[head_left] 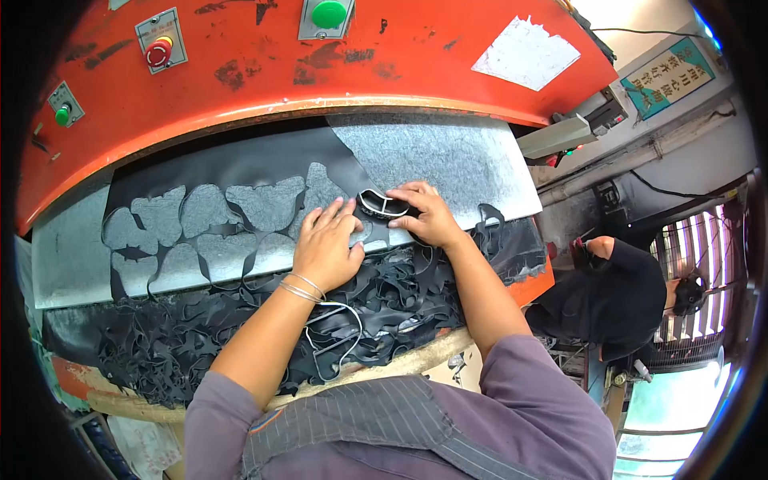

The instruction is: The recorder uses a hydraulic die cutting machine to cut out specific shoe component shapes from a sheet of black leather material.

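Note:
My right hand [430, 214] grips the edge of a small curved cutting die [384, 202], a metal-rimmed frame with a crossbar, with thumb and fingers. The die rests at the right edge of a black, leather-like sheet [232, 160]. My left hand [324, 246] lies flat on the sheet just left of the die, fingers stretched out and holding nothing. Rows of rounded shapes have been cut out of the sheet, and the pale grey cutting board [448, 164] shows through the holes. A second, larger cutting die [360, 324] lies on black offcuts [200, 344] below my left wrist.
Behind the board rises an orange machine front [424, 48] with a red push button [158, 53] and a green button [329, 14]. The board's near edge borders the offcut heap. At the right, another person [616, 296] in dark clothes stands by a bench.

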{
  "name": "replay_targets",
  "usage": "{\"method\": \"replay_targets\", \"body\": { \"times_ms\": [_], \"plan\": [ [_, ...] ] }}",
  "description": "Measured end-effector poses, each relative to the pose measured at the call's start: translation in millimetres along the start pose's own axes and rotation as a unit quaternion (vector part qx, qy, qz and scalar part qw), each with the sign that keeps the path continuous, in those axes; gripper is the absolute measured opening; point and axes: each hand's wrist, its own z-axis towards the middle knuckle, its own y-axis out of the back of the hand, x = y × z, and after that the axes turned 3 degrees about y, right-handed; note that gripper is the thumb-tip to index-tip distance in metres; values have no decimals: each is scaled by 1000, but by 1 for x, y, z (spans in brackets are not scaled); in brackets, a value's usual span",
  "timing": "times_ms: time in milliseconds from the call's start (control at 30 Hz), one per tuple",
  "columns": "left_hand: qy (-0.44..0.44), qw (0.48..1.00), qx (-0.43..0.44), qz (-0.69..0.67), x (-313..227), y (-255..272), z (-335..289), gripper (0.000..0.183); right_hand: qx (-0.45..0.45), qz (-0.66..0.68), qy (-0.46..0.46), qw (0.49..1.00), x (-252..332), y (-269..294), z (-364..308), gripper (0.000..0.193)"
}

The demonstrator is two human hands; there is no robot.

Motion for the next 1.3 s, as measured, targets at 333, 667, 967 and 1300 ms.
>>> {"method": "replay_targets", "body": {
  "times_ms": [333, 667, 967, 1300],
  "plan": [
    [11, 1000, 5, -15, -2, 4, 1, 24, 7, -42, 10, 999, 0, 3, 2, 57],
    [193, 880, -406, -150, 84, 123, -67, 56, -133, 13, -6, 991, 65, 15, -25, 71],
    [193, 791, -579, 45, 118, 302, -150, 69, -315, 3, 128, 940, 199, 45, 62, 38],
    [174, 969, -157, -77, -53, 130, -269, 9, 238, -53, 38, 969, 215, -8, -150, 49]
  ]
}}
